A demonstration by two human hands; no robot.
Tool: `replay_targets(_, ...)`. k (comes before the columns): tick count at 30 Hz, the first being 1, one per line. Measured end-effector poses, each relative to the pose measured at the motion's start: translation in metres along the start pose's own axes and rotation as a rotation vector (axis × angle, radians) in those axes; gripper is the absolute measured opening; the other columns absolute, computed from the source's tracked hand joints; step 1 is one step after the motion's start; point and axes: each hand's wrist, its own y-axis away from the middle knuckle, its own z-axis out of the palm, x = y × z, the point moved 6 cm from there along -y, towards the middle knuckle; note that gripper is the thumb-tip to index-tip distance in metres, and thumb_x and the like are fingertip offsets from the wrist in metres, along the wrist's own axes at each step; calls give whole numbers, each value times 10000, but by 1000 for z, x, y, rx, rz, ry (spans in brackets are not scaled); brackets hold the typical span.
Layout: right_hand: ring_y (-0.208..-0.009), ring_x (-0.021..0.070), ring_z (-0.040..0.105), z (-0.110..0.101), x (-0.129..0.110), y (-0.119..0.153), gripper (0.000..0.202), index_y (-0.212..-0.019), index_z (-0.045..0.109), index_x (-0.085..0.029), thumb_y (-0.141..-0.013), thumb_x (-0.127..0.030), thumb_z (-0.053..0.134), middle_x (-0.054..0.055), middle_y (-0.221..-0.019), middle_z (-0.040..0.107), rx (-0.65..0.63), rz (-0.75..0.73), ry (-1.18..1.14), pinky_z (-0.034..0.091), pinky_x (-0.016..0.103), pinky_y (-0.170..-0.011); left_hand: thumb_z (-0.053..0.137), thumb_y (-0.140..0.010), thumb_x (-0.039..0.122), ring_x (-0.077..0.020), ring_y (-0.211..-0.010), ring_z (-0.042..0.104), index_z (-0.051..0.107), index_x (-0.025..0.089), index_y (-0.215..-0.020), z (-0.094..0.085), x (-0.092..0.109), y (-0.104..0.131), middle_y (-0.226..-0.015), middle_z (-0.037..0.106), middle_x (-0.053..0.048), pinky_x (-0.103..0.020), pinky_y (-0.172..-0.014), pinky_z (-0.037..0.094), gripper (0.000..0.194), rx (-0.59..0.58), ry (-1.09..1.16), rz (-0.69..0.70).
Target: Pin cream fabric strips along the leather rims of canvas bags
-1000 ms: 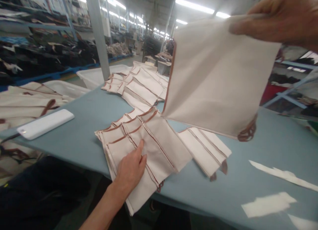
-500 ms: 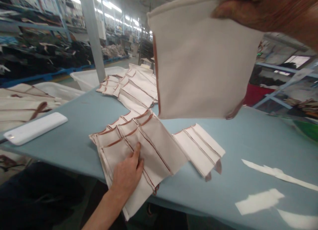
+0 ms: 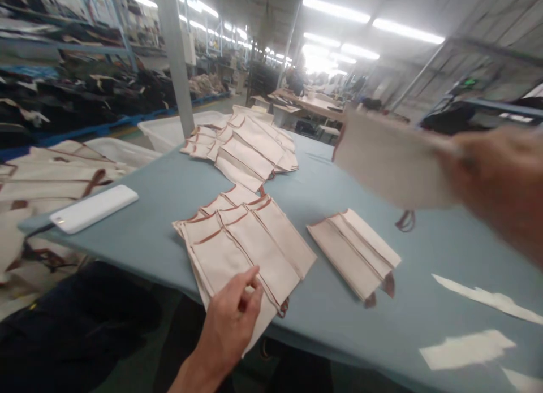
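My right hand (image 3: pixel 487 167), blurred by motion, grips the edge of a cream fabric piece (image 3: pixel 390 161) and holds it above the right side of the table. A brown loop hangs below that piece. My left hand (image 3: pixel 235 311) is over a stack of cream pieces with brown trim (image 3: pixel 254 240) at the table's front edge. Its thumb and index finger are bent close together; whether fabric is between them is too small to tell. A smaller cream piece with dark seams (image 3: pixel 354 251) lies flat to the right of the stack.
On the blue-grey table (image 3: pixel 161 246) are a heap of cream pieces (image 3: pixel 250 144) at the back, a white device with a cable (image 3: pixel 95 209) at left, and white scraps (image 3: pixel 466 348) at right. White bins (image 3: pixel 165 130) and a metal post (image 3: pixel 176 59) stand beyond.
My right hand has moved lower and to the right with the fabric piece, which now tilts. My left hand's fingers have curled from pointing flat on the stack. The camera view has shifted slightly.
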Motion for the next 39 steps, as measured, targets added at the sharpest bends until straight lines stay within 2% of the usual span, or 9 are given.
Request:
replay_targets(3,-584,165,646,38,-58,57,531,-760,707,-195,-1124,-450,416,48,-681,716,-147,-22,68,496,278,-559,554,-1016,351,-202,-833,784,721,204,-1207,-23,-6,45,-1037,817,-78,-291,-804,640,293,253,97,-17)
replay_targets(6,-848,267,749,67,-138,101,373,-1038,723,-183,-1079,-461,478,121,-986,801,-285,68,11,565,362,-698,656,-970,385,-224,-861,790,727,208,-1145,-39,-32,70,-1059,812,-80,-305,-789,659,259,461,305,-298)
replay_targets(11,-1022,338,704,98,-276,124,665,-1270,600,-159,-770,-521,847,159,-1178,737,-422,274,-412,601,449,-863,602,-969,521,-243,-766,793,682,143,-1108,-37,-53,58,-1003,798,-123,-324,-600,677,411,403,587,-519)
replay_targets(15,-848,311,699,127,-319,136,432,-1158,650,-203,-774,-184,847,105,-1031,748,-528,256,-350,566,417,-724,571,-986,513,-237,-770,805,652,132,-1129,-40,-52,47,-988,801,-124,-328,-609,693,415,364,589,-507)
replay_targets(18,-776,255,707,139,-304,145,187,-924,662,-225,-893,-41,673,59,-889,736,-661,291,-478,506,329,-653,521,-1016,493,-241,-819,811,640,134,-1117,-43,-52,48,-981,796,-127,-341,-652,704,392,365,532,-478)
replay_targets(23,-700,153,713,132,-258,130,232,-883,608,-236,-1054,-146,481,-15,-764,724,-765,419,-670,482,219,-615,422,-1053,440,-248,-850,799,630,171,-1099,-50,-47,50,-972,787,-121,-408,-782,688,342,338,299,-354)
replay_targets(29,-680,230,689,122,-219,97,262,-1007,590,-206,-1044,-288,344,44,-738,706,-720,555,-652,456,300,-630,561,-935,260,-311,-1181,732,702,225,-1246,-23,-16,-5,-1260,769,-102,-440,-1017,593,343,-75,-9,-96)
replay_targets(36,-616,202,629,93,-107,-10,244,-876,708,-228,-953,-455,659,21,-696,705,-605,294,-271,384,282,-569,534,-1066,341,-373,-1003,776,459,160,-1593,-3,-18,-73,-1211,746,-184,-523,-837,614,563,-271,-383,-205)
replay_targets(39,-598,177,552,52,-44,-70,269,-766,684,-215,-955,-405,705,23,-650,628,-273,300,-50,376,307,-582,563,-1078,397,-313,-1033,764,527,179,-1532,-3,-20,-85,-1140,769,-124,-523,-913,605,505,-315,-468,-225)
